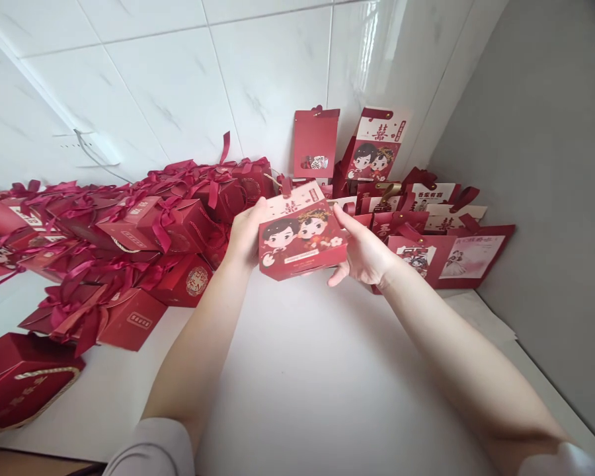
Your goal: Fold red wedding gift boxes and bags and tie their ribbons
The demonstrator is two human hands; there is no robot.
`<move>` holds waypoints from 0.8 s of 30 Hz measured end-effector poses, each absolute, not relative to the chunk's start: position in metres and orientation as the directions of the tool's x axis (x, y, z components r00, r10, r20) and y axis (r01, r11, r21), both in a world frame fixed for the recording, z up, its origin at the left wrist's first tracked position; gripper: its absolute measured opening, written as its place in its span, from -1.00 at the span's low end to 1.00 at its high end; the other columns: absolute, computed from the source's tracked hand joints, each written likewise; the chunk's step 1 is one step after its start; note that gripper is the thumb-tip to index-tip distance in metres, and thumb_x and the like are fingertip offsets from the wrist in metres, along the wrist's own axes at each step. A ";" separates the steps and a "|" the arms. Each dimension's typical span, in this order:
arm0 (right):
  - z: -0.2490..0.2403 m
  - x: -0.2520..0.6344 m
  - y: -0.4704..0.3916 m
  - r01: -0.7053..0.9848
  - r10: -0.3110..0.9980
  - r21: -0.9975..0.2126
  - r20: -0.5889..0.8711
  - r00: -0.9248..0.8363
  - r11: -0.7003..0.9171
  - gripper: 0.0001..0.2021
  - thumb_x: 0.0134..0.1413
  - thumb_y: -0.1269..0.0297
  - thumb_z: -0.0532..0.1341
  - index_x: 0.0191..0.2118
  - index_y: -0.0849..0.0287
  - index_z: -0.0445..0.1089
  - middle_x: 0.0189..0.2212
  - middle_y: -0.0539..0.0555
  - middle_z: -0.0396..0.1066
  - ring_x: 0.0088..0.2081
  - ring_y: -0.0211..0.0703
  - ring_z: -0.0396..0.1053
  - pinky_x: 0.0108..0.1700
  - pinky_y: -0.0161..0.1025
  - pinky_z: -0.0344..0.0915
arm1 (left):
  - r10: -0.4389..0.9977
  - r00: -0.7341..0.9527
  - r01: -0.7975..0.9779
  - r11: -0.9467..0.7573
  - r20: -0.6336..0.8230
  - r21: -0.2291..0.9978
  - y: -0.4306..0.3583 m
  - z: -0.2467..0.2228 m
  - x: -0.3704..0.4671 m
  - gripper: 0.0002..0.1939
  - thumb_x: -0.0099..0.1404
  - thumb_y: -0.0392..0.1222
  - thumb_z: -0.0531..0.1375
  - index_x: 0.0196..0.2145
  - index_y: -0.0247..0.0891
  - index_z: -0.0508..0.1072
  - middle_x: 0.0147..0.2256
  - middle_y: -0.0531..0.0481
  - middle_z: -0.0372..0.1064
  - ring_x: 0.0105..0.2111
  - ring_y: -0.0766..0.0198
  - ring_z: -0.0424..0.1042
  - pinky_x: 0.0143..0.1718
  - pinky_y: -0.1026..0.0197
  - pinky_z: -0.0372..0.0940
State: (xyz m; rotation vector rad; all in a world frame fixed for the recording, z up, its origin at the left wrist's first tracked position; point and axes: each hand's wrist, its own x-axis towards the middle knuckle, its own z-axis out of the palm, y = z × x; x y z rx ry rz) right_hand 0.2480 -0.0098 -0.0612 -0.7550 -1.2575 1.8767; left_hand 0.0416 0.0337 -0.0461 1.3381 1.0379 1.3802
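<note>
Box: red gift box (pixel 302 239) w/ cartoon couple on the face, held up off the white counter (pixel 297 370), roughly mid-frame, printed side toward the camera.
Left hand (pixel 245 233): grip closed round the box's left end, thumb on top near the upper edge, fingers tucked behind, out of sight.
Right hand (pixel 364 252): cupping the right end, fingers fairly straight, index laid along the upper right corner; grip looser than the left but def in contact.
Axis: box's long side runs left-right, tilted a bit, right end lower. It sits square between both hands, neither nearer; each has one short end.
Left pile: heap of dark red ribbon boxes (pixel 129 251) on the counter, close beside the left wrist, running off the frame edge.
Back right: flat cartoon-print cards and bags (pixel 377 149) propped vs the tiled wall (pixel 178 79), more lying below them, just behind the right hand.
Hidden: box's back and underside not visible; can't tell if its lid flap is shut or tucked. Print on the small label too fine to read. Rope-handled box (pixel 24 387) at lower left is cut off.
</note>
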 end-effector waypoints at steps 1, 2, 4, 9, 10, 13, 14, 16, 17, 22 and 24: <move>-0.061 0.248 -0.010 -0.264 0.828 -0.936 -0.050 -0.558 -0.234 -0.41 0.17 -0.34 0.06 0.07 0.00 0.40 -0.15 0.14 0.57 -0.12 0.06 0.54 -0.44 -0.17 0.56 | 0.977 -0.009 -0.091 -0.214 0.214 0.973 0.032 -0.045 0.043 -0.42 0.25 0.27 0.21 -0.12 -0.35 0.56 -0.16 -0.28 0.57 -0.23 -0.05 0.59 -0.20 -0.04 0.50; -0.062 0.247 -0.010 -0.282 0.837 -0.935 -0.027 -0.547 -0.214 -0.44 0.19 -0.30 0.08 0.09 -0.03 0.38 -0.12 0.12 0.57 -0.11 0.03 0.54 -0.40 -0.17 0.58 | 0.976 -0.042 -0.114 -0.215 0.211 0.970 0.030 -0.043 0.044 -0.42 0.24 0.28 0.21 -0.11 -0.34 0.54 -0.14 -0.27 0.56 -0.22 -0.02 0.59 -0.19 -0.01 0.49; -0.067 0.244 -0.009 -0.312 0.866 -0.932 -0.003 -0.500 -0.184 -0.51 0.23 -0.22 0.10 0.10 -0.05 0.36 -0.10 0.09 0.56 -0.13 -0.02 0.54 -0.31 -0.14 0.60 | 0.965 -0.113 -0.127 -0.249 0.235 0.960 0.028 -0.041 0.046 -0.44 0.24 0.28 0.22 -0.15 -0.32 0.52 -0.16 -0.23 0.57 -0.23 0.02 0.59 -0.20 0.05 0.49; -0.082 0.242 0.003 -0.297 0.904 -0.925 -0.098 -0.415 -0.236 -0.67 0.24 0.02 0.18 -0.04 0.13 0.45 -0.17 0.16 0.58 -0.21 -0.03 0.57 -0.31 -0.13 0.60 | 0.929 -0.114 0.007 -0.353 0.351 0.936 0.032 -0.046 0.044 -0.45 0.29 0.32 0.14 -0.12 -0.25 0.48 -0.17 -0.16 0.56 -0.18 0.09 0.56 -0.23 0.16 0.45; -0.083 0.242 0.005 -0.288 0.913 -0.930 -0.102 -0.396 -0.229 -0.69 0.22 0.05 0.20 -0.07 0.14 0.46 -0.17 0.17 0.58 -0.22 -0.03 0.57 -0.33 -0.12 0.60 | 0.928 -0.122 0.083 -0.344 0.352 0.935 0.034 -0.047 0.042 -0.44 0.28 0.32 0.14 -0.09 -0.23 0.47 -0.15 -0.15 0.55 -0.16 0.09 0.55 -0.22 0.16 0.45; -0.081 0.245 0.005 -0.212 0.951 -0.969 -0.055 -0.304 -0.124 -0.68 0.21 -0.01 0.23 -0.15 0.15 0.50 -0.23 0.15 0.58 -0.31 -0.05 0.55 -0.38 -0.12 0.57 | 0.973 -0.058 0.244 -0.203 0.224 0.948 0.039 -0.050 0.035 -0.40 0.25 0.36 0.16 -0.02 -0.18 0.46 -0.05 -0.18 0.52 -0.11 0.04 0.53 -0.22 0.12 0.44; -0.079 0.245 0.004 -0.161 0.961 -0.984 -0.032 -0.275 -0.078 -0.66 0.21 -0.05 0.22 -0.19 0.15 0.50 -0.28 0.13 0.58 -0.34 -0.06 0.54 -0.38 -0.13 0.56 | 0.989 0.013 0.258 -0.146 0.148 0.955 0.039 -0.050 0.033 -0.38 0.24 0.38 0.16 0.00 -0.15 0.46 -0.01 -0.19 0.50 -0.10 0.00 0.52 -0.23 0.11 0.43; -0.076 0.244 -0.001 -0.038 0.966 -0.999 0.031 -0.256 0.022 -0.62 0.23 -0.10 0.19 -0.27 0.14 0.50 -0.35 0.09 0.56 -0.38 -0.10 0.50 -0.35 -0.16 0.52 | 0.984 0.178 0.269 -0.066 0.017 0.961 0.038 -0.052 0.031 -0.35 0.21 0.40 0.17 0.07 -0.07 0.45 0.08 -0.20 0.44 -0.06 -0.07 0.51 -0.24 0.07 0.43; -0.074 0.243 -0.005 0.021 0.961 -0.997 0.062 -0.268 0.070 -0.62 0.25 -0.10 0.17 -0.29 0.13 0.50 -0.38 0.07 0.54 -0.38 -0.11 0.48 -0.34 -0.17 0.50 | 0.973 0.231 0.276 -0.050 -0.016 0.960 0.037 -0.053 0.031 -0.34 0.18 0.38 0.21 0.11 -0.03 0.43 0.12 -0.19 0.41 -0.04 -0.09 0.50 -0.23 0.06 0.43; -0.065 0.239 -0.020 0.304 0.940 -0.922 0.139 -0.313 0.238 -0.65 0.33 0.01 0.08 -0.35 0.11 0.41 -0.43 0.03 0.45 -0.43 -0.15 0.39 -0.38 -0.21 0.32 | 0.950 0.309 0.267 -0.039 -0.048 0.963 0.033 -0.056 0.035 -0.32 0.16 0.30 0.28 0.17 0.04 0.37 0.12 -0.16 0.41 -0.05 -0.08 0.51 -0.16 0.02 0.42; -0.060 0.240 -0.023 0.446 0.935 -0.840 0.181 -0.306 0.309 -0.64 0.34 0.02 0.05 -0.42 0.11 0.33 -0.50 0.01 0.38 -0.47 -0.15 0.32 -0.41 -0.21 0.23 | 0.933 0.355 0.254 -0.031 -0.064 0.967 0.032 -0.054 0.037 -0.43 0.20 0.31 0.23 0.08 0.01 0.45 0.06 -0.15 0.46 -0.11 -0.05 0.53 -0.21 0.04 0.42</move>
